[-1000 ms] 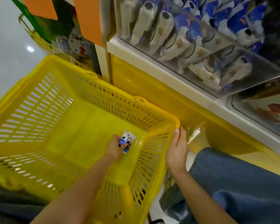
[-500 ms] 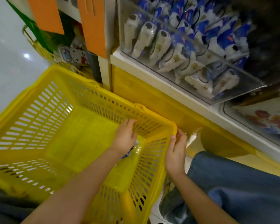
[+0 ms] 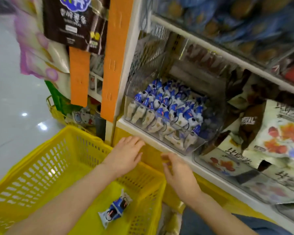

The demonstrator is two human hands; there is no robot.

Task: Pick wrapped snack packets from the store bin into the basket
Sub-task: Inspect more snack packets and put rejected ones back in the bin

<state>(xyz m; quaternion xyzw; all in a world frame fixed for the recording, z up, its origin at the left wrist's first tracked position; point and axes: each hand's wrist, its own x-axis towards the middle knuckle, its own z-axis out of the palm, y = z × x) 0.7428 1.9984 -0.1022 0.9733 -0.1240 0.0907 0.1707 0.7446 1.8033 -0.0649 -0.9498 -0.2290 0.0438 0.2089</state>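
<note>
A yellow plastic basket [image 3: 46, 168] stands on the floor at lower left. On its bottom lie blue-and-white wrapped snack packets [image 3: 115, 210], two as far as I can tell. A clear store bin [image 3: 192, 146] on the white shelf holds several more of the same packets [image 3: 168, 109]. My left hand [image 3: 126, 155] hovers over the basket's far rim, fingers straight, holding nothing. My right hand [image 3: 178, 173] is raised beside the basket below the shelf edge, fingers loosely spread and empty.
Orange strips [image 3: 115, 53] run down the shelf post left of the bin. Bags of other snacks [image 3: 282, 134] fill the bin to the right, and an upper shelf [image 3: 227, 51] overhangs. My blue-jeaned knee [image 3: 227, 224] is at lower right. White floor [image 3: 10, 99] lies left.
My left hand let go of a packet in the basket and rose toward the shelf. My right hand released the basket rim and lifted. The view tilted up to the bin.
</note>
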